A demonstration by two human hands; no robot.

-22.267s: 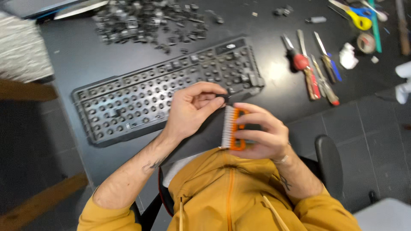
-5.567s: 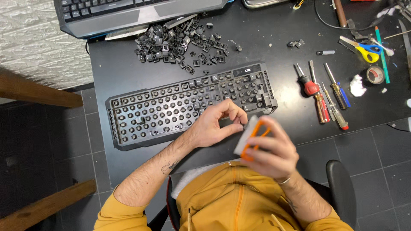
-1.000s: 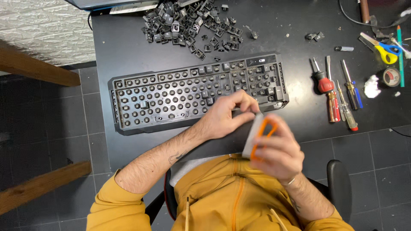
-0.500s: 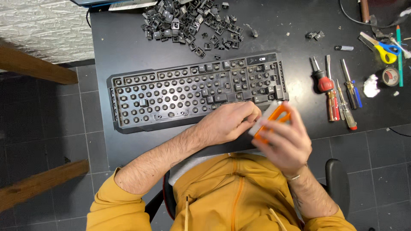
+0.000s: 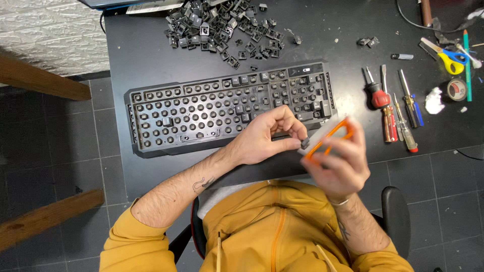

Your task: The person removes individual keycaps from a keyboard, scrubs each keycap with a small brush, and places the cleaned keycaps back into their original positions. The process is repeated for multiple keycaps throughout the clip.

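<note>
left hand (image 5: 262,141) pinched a keycap (image 5: 305,143) | right hand (image 5: 335,163) gripped brush (image 5: 327,138), blurred, probably touching keycap's right

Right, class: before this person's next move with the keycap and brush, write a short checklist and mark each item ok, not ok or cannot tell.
1. Keycap pinched in the left hand fingertips: ok.
2. Orange-handled brush gripped by the right hand: ok.
3. Brush in sharp view: not ok, it is motion-blurred.
4. Bristles touching the keycap: cannot tell.
5. Keyboard frame lying flat on the black desk, mostly stripped of caps: ok.
6. Loose keycap pile lying apart from the frame: ok.
</note>
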